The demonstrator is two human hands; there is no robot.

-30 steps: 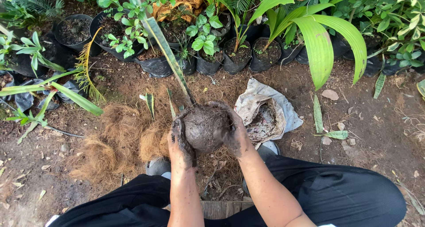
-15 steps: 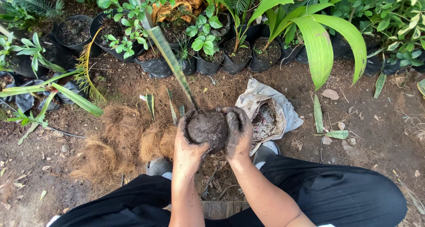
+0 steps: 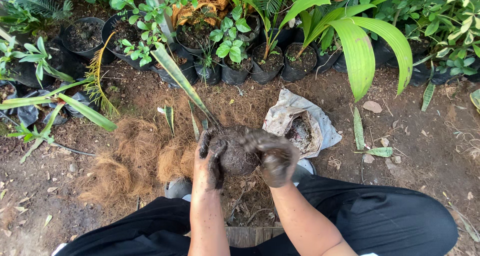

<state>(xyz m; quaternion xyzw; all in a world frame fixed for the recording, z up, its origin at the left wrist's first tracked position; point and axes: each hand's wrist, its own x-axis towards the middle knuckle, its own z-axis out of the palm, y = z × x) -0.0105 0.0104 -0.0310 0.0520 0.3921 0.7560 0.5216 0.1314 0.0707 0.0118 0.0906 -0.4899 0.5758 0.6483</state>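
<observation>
A dark ball of soil [image 3: 235,156] with a long green-leaved plant [image 3: 182,81] rising from it sits between both hands. My left hand [image 3: 210,158], smeared with soil, cups its left side with the fingers curled on top. On the right side, my right hand [image 3: 272,156] presses against the ball and looks blurred from motion. Brown coconut fibre [image 3: 135,161] lies in a heap on the ground just left of the ball.
An open pale sack of soil [image 3: 300,128] lies right of the hands. Black nursery pots with green plants [image 3: 235,61] line the far edge. Broad green leaves [image 3: 360,51] hang at upper right. My knees in black trousers [image 3: 380,221] frame the spot.
The soil ball has turned and sunk a little between the hands. My right hand has slid over its right side, and my left fingers have shifted on top.
</observation>
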